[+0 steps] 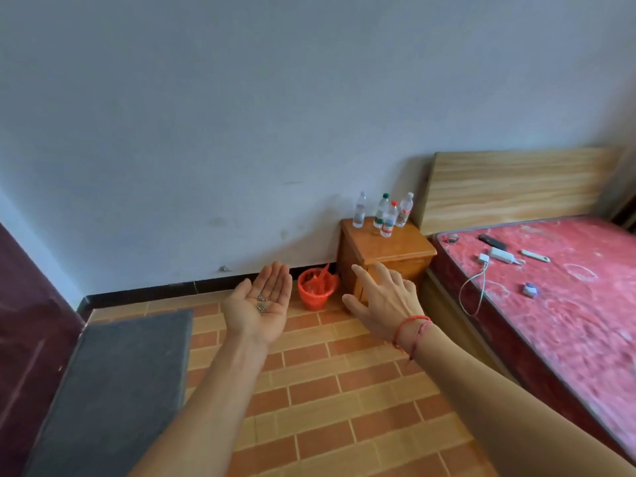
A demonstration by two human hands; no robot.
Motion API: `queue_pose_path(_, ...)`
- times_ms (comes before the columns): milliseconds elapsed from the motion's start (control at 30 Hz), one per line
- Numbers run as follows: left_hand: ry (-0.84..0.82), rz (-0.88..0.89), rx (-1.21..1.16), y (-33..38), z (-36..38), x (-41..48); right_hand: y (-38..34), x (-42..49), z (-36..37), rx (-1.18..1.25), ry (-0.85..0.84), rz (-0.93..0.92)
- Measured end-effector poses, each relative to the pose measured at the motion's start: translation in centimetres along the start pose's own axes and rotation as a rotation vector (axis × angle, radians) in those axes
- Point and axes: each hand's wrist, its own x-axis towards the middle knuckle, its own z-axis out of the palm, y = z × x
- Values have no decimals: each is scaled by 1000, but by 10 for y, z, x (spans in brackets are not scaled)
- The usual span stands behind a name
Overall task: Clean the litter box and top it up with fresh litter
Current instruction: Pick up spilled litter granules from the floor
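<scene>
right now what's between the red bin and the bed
The wooden nightstand stands between the red bin and the bed, four water bottles on top; the head view shows it, partly behind the right hand.

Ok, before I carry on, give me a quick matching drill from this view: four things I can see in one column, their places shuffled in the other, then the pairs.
Things:
1. grey pellets
2. red bin
3. water bottles
4. white charger

Places:
A. on top of the nightstand
B. on the red mattress
C. in the upturned palm of the left hand
D. on the tiled floor, beside the nightstand

Pairs: 1-C, 2-D, 3-A, 4-B.
</scene>
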Motion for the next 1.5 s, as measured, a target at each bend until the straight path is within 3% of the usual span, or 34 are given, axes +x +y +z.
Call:
queue_pose_path(767,48,13,24,-85,17,77,106,64,42,11,-90,4)
queue_pose_path(1500,108,-84,32,-36,80,350,102,322,114,16,-209,78)
